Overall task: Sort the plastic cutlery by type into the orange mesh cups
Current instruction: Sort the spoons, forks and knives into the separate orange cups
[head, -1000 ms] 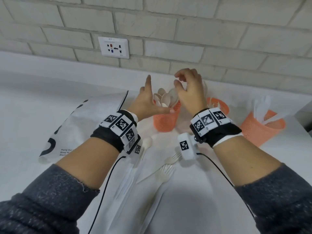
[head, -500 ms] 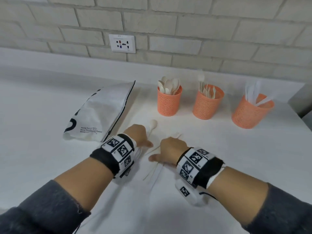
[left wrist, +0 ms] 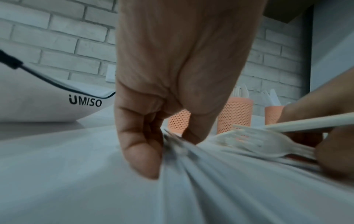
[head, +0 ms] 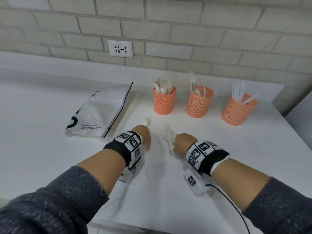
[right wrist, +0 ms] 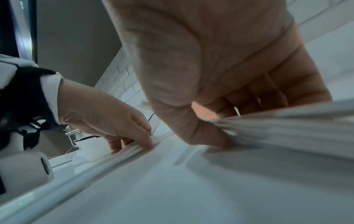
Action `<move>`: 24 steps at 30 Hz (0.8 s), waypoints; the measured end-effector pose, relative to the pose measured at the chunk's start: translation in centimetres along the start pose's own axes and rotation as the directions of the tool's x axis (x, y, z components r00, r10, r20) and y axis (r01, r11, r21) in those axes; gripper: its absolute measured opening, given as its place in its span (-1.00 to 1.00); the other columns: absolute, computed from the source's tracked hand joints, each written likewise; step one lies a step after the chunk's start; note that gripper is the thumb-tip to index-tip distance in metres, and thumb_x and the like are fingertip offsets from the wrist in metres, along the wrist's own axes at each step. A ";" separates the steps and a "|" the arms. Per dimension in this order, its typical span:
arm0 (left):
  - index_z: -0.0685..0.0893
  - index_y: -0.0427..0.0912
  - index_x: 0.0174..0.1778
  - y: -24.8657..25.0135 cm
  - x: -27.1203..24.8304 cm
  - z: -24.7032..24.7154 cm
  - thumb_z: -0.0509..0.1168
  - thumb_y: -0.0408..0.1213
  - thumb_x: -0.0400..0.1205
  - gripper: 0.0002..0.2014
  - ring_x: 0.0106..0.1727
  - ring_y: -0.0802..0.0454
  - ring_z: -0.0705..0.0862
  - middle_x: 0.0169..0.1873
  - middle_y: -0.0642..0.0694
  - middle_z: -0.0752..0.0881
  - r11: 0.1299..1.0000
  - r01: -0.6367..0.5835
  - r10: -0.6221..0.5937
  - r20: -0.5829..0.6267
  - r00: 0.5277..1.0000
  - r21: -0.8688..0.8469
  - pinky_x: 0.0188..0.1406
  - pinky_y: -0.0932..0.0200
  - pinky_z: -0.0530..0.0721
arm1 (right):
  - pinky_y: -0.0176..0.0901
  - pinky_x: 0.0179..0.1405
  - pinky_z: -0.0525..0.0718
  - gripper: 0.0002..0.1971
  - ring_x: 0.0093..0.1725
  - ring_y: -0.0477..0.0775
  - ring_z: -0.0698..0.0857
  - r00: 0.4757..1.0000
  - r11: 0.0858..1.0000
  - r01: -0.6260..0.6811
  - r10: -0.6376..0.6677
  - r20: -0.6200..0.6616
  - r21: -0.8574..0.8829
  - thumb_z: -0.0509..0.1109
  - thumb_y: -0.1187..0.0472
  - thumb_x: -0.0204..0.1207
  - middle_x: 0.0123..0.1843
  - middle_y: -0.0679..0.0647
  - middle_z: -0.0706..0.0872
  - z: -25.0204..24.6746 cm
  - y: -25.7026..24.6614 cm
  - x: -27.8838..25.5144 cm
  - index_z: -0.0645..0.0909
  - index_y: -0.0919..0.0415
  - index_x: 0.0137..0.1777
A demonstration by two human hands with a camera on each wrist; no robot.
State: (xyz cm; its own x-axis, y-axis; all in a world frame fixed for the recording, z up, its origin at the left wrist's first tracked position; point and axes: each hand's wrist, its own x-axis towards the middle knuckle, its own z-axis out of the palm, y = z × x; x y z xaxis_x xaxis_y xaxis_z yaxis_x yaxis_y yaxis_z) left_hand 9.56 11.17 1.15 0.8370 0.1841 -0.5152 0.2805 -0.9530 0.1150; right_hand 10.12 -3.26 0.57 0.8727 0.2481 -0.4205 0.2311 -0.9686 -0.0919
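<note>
Left hand [head: 142, 132] curled down, thumb and fingertips pinched on the handle of a spoon [head: 146, 121] lying flat on the table [head: 50, 149]; right hand [head: 183, 141] clenched round the forks [head: 168, 137], tines clear of the fist. Both long axes running away from the body, bowl and tines aimed at the cups. Spoon cup [head: 163, 102] straight ahead of the left grip, fork cup [head: 199, 103] ahead and slightly right of the right grip, knife cup [head: 238, 108] further right. A second ago both hands up at the spoon cup; now low on the loose cutlery, forks drawn in closer to the fist than half a second ago
</note>
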 end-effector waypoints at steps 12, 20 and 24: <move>0.49 -0.40 0.20 0.1 0.4 0.6 0.17 -0.41 0.61 -0.74 0.03 -0.20 0.72 0.00 -0.26 0.69 0.974 -0.026 0.008 -0.079 0.997 -0.225 -0.18 0.13 0.61 | -0.15 -0.13 0.48 -0.67 -0.10 0.13 0.62 0.980 0.952 0.034 0.028 0.195 -0.303 0.14 0.12 0.63 0.17 0.18 0.67 -3.2 4.5 -0.7 0.56 0.31 0.24; 0.39 -0.30 -0.25 2.1 1.5 -0.1 0.06 -0.39 0.67 -0.82 -0.58 0.02 0.42 -0.46 -0.15 0.47 0.805 -0.125 0.025 -0.178 0.984 -0.580 -0.71 0.31 0.37 | -0.03 0.15 0.55 -0.47 0.23 0.26 0.64 0.989 0.993 -0.117 0.115 -0.093 -0.027 0.19 -0.12 0.60 0.25 0.22 0.65 -4.3 6.5 0.3 0.55 0.38 0.25; 0.44 -0.28 -0.15 2.7 1.7 -0.2 0.18 -0.22 0.68 -0.81 -0.53 0.05 0.43 -0.44 -0.10 0.47 0.664 -0.223 0.091 -0.219 0.971 -0.713 -0.69 0.33 0.40 | -0.08 -0.01 0.60 -0.53 0.01 0.23 0.66 0.994 0.953 -0.044 0.071 -0.082 0.301 0.32 -0.07 0.49 0.19 0.25 0.68 -1.8 2.9 1.2 0.56 0.32 0.19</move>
State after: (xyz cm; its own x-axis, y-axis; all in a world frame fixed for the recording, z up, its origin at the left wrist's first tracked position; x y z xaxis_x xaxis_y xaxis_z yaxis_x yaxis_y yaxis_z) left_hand 11.88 8.96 0.78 0.9415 0.1452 -0.3041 0.3349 -0.5025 0.7971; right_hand 12.65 -5.76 1.41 0.9193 0.1789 -0.3506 0.0526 -0.9385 -0.3412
